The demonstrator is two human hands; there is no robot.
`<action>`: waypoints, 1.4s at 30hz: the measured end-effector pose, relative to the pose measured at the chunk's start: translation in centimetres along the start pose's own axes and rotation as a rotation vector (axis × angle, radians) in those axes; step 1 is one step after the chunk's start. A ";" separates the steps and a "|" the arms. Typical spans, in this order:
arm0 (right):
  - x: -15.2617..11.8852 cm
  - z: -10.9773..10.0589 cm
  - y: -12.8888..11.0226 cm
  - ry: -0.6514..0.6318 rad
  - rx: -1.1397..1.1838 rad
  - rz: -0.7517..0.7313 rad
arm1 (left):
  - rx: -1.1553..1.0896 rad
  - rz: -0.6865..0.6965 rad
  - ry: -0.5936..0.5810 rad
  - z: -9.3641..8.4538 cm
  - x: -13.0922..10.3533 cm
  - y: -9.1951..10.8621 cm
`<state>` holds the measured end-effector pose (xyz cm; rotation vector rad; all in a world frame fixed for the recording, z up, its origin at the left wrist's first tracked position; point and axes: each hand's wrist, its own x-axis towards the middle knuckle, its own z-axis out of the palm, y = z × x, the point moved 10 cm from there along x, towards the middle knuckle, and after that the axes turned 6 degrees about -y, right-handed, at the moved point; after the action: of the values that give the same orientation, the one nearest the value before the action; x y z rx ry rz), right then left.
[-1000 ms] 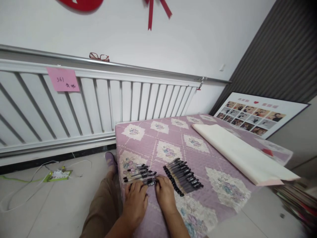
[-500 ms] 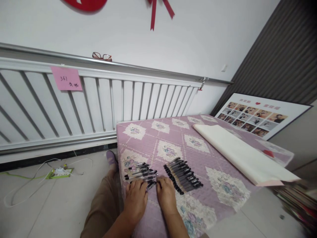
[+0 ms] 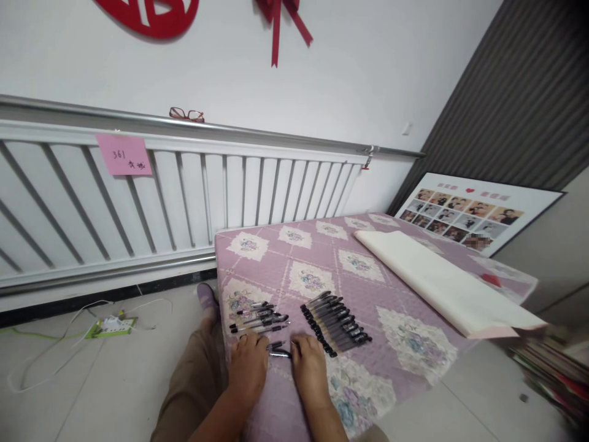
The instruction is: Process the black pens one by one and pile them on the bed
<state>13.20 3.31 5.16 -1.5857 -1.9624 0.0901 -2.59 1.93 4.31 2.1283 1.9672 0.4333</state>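
Both my hands rest near the front edge of a table under a purple quilted cloth [image 3: 368,288]. My left hand [image 3: 249,368] and my right hand [image 3: 309,368] each grip an end of a black pen [image 3: 278,351] lying between them. Just beyond my left hand lies a loose group of several pens [image 3: 257,318]. Beyond my right hand, a neat row of several capped black pens [image 3: 335,322] lies side by side.
A roll of white paper [image 3: 442,285] lies across the table's right side. A framed photo collage [image 3: 473,212] leans at the back right. A white radiator [image 3: 184,196] with a pink note [image 3: 124,155] and red glasses [image 3: 186,114] lines the wall. Cables lie on the floor [image 3: 110,325].
My hands have drawn back toward me, pulling one pen out of the loose group. The view has tilted slightly.
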 end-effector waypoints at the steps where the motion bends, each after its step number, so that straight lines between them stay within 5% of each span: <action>1: -0.1 -0.3 0.2 0.018 0.051 0.005 | -0.009 -0.001 -0.007 0.0 0.0 0.0; 10: -0.7 -1.9 1.1 0.099 0.387 0.076 | -0.097 0.057 0.066 -0.3 -0.5 0.0; 19: -1.5 -0.8 3.4 0.038 0.728 0.281 | -0.124 0.162 0.129 -0.4 -0.9 0.7; 42: -1.3 0.4 0.0 -0.276 0.828 0.170 | -0.176 0.230 0.089 -0.8 -1.3 1.2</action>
<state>13.17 2.28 4.34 -1.1944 -1.6264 1.0876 -1.85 0.53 5.43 2.2616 1.6615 0.7240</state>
